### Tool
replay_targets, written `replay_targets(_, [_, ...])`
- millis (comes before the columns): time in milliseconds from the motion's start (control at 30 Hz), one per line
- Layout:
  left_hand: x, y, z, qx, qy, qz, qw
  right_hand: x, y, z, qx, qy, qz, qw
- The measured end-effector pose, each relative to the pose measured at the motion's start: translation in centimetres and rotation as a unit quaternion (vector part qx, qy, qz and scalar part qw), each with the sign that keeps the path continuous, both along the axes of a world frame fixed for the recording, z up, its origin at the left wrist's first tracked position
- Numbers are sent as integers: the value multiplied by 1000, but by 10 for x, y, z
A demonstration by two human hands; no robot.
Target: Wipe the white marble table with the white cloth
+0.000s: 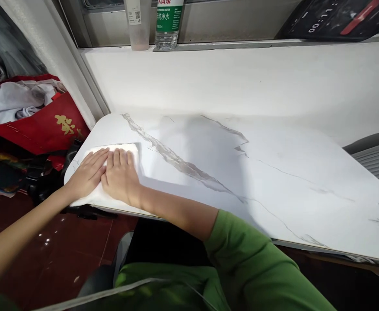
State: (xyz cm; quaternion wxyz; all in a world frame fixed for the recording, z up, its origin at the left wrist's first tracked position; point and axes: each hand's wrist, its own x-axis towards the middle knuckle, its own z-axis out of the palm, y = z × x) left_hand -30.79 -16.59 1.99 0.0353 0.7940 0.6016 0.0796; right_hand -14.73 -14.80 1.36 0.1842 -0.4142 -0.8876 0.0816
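A white cloth, folded into a flat pad, lies at the left end of the white marble-patterned table. On its left part rests my left hand, palm down with the fingers stretched out. My right hand lies flat on the cloth just beside it, fingers pointing away from me. The two hands touch at the thumbs. Beneath the palms the cloth is hidden, and part of it reaches the table's front edge.
Along the back ledge stand a clear plastic cup, a water bottle with a green label and a tilted phone showing a timer. A red bag of clothes is at the left. A grey ribbed object adjoins the table's right side.
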Motion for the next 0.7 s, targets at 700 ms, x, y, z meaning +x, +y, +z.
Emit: replay_targets(700, [23,229,-6,21,-24,5,999,0,206,-13,21,-21,-83,996])
